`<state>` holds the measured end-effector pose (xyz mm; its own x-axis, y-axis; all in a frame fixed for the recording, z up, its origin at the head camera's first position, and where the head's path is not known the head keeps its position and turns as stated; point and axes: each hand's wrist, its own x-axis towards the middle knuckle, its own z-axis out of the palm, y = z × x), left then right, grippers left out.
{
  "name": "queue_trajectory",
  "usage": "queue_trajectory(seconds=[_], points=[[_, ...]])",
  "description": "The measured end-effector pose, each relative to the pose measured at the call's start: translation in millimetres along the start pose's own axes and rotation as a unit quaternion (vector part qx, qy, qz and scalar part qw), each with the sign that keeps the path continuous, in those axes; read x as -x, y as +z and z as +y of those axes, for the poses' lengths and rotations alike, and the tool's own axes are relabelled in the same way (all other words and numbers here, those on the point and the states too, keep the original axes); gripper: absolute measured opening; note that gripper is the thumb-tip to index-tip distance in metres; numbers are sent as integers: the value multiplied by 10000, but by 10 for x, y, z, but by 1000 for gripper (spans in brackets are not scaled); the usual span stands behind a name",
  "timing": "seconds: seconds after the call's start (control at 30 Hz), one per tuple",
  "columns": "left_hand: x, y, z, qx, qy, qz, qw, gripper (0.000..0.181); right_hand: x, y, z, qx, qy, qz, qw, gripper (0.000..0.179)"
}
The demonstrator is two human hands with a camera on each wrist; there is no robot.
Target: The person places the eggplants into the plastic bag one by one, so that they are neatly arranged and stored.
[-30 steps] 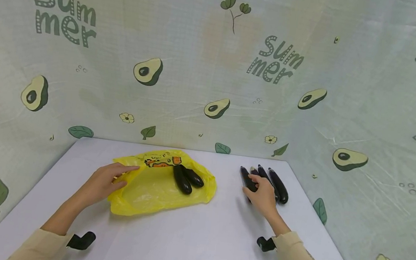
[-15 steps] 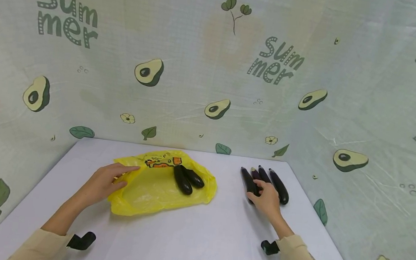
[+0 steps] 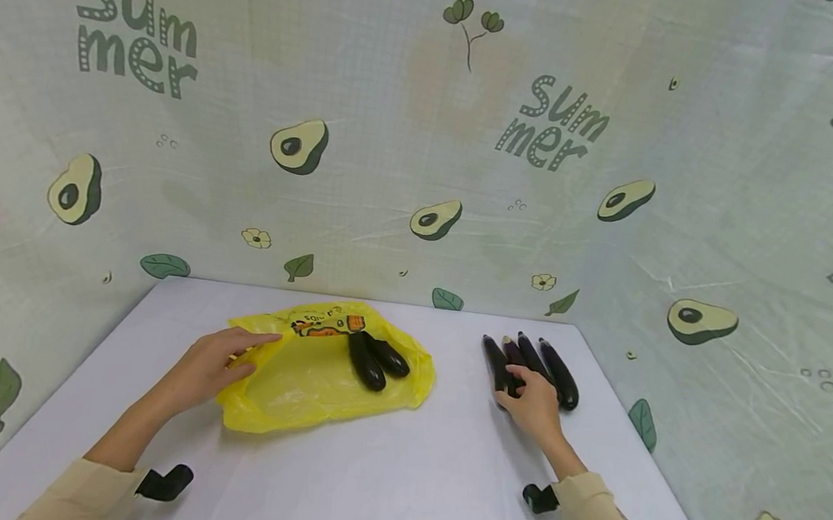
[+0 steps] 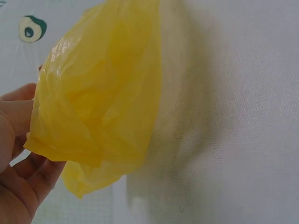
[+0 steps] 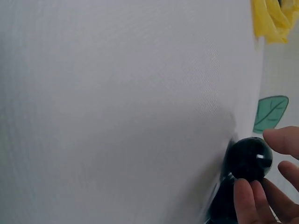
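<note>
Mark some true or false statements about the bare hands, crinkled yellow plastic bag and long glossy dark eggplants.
1. The left hand holds the yellow plastic bag. True.
2. Three eggplants lie in the bag. False: two eggplants do.
3. Four eggplants lie grouped on the white table. True.
4. The right hand is inside the bag. False: the right hand touches that group's leftmost eggplant.
5. The cloth backdrop is plain black. False: the pale cloth backdrop shows printed avocados.

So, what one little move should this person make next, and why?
Probably raise the eggplant that the right hand has between thumb and fingers, ready to carry it to the bag: two others already lie on the bag's yellow film, and the left hand is at its raised edge.
</note>
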<state>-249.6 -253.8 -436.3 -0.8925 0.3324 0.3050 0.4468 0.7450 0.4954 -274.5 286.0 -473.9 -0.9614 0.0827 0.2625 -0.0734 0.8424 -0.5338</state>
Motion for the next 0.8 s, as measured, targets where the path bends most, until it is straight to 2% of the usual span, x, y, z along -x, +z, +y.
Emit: queue_trajectory(seconds=[0.17,0.6,0.8], points=[[-3,2,6,6,20,5,10000,61,2,9,14,-89,-133,-13,9999,51],[-14,7,10,-89,79,44,9999,61,23,25,-3,-143,-508,-340,9980,52],[-7,4,22,-67,104,52,9999,61,18,47,-27,-128,-451,-406,9981,54]])
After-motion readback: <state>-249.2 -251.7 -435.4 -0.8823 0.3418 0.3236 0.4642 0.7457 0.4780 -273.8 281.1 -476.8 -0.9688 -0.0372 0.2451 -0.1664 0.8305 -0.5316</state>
